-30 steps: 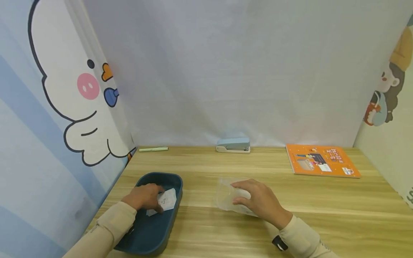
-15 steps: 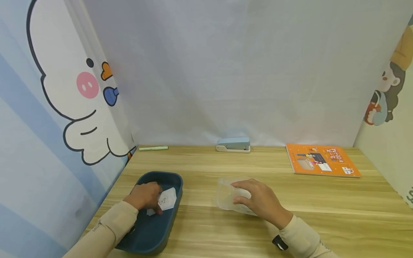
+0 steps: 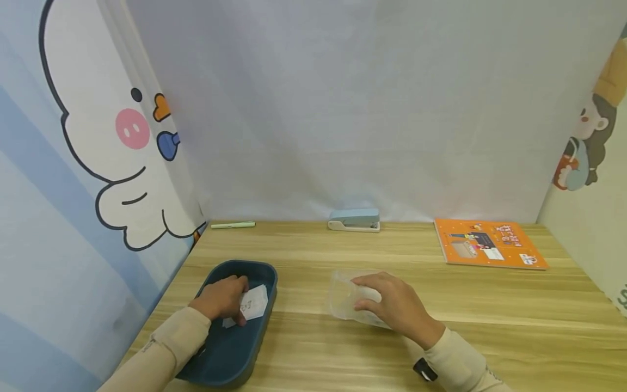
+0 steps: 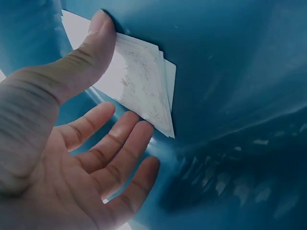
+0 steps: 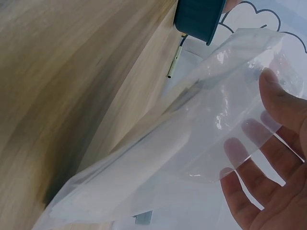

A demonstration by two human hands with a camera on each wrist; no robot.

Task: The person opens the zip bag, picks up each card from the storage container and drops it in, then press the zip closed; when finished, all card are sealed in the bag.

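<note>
Left hand (image 3: 222, 298) sits inside the dark blue tray (image 3: 230, 356) at the counter's (image 3: 343, 348) front left. In the left wrist view the thumb (image 4: 91, 45) presses on top of a small stack of white paper slips (image 4: 144, 81), and the fingers (image 4: 120, 153) are loosely spread under and beside the stack's edge, so it's a light pinch, not a tight fist. Slips have faint handwriting on them; they lie against the tray's inner wall near its far right corner, partly under the hand.

Right hand (image 3: 394, 305) is near the counter's middle, resting on a clear plastic bag (image 3: 345, 296). Right wrist view shows the bag (image 5: 192, 143) draped over the fingers (image 5: 249, 177), which look straight and show through the film, with the thumb (image 5: 283, 100) on the other side of the film. Bag lies flat on the counter, well apart from the tray, its mouth toward the left. Can't tell if anything is inside it.

Both sleeves are beige; a black band sits on the right wrist (image 3: 425, 369).

Along the back edge: green pen (image 3: 233, 225) at left, pale blue stapler (image 3: 355, 220) in the middle, orange booklet (image 3: 488, 243) at right, all well apart from the hands. Cartoon duck panel (image 3: 98, 152) stands on the left side, grey backdrop (image 3: 352, 109) behind.
</note>
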